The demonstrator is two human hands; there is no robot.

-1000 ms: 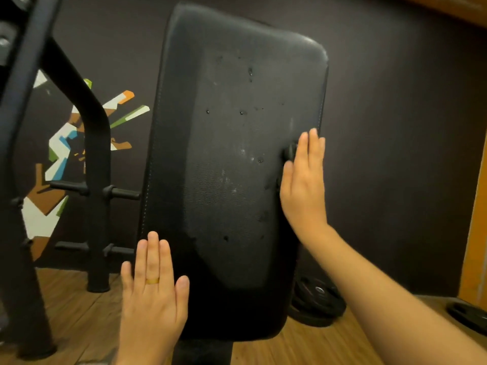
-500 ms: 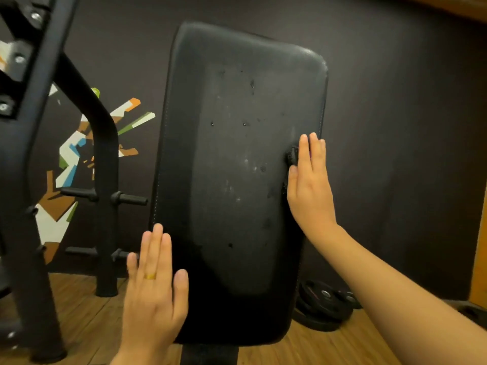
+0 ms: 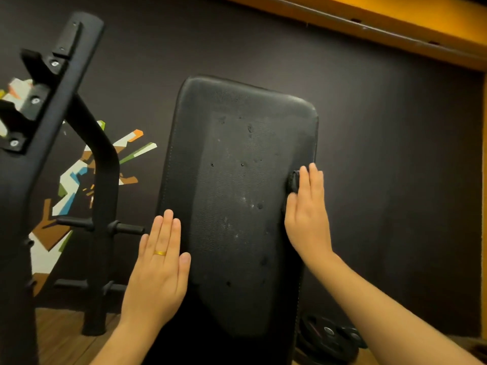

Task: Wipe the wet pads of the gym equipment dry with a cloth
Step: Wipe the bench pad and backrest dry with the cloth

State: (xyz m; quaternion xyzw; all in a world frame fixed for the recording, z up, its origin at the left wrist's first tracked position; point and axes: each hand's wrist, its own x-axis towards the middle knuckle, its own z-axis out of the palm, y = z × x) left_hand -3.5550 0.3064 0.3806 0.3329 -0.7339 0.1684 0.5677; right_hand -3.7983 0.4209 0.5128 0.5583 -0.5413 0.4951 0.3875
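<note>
Dark wall (image 3: 395, 154), wooden floor (image 3: 60, 338)

No readable text showing: pad (image 3: 237, 219) is carrying none, wall mural (image 3: 75, 180) is showing abstract shapes only, weight plates (image 3: 326, 335) too dark.

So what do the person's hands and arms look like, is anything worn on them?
Very little is worn. The left hand and the right hand have no gloves. The left forearm and the right forearm show no sleeve within the frame. The left hand has a plain gold ring on one finger. No watch or bracelet shows at either wrist.
</note>
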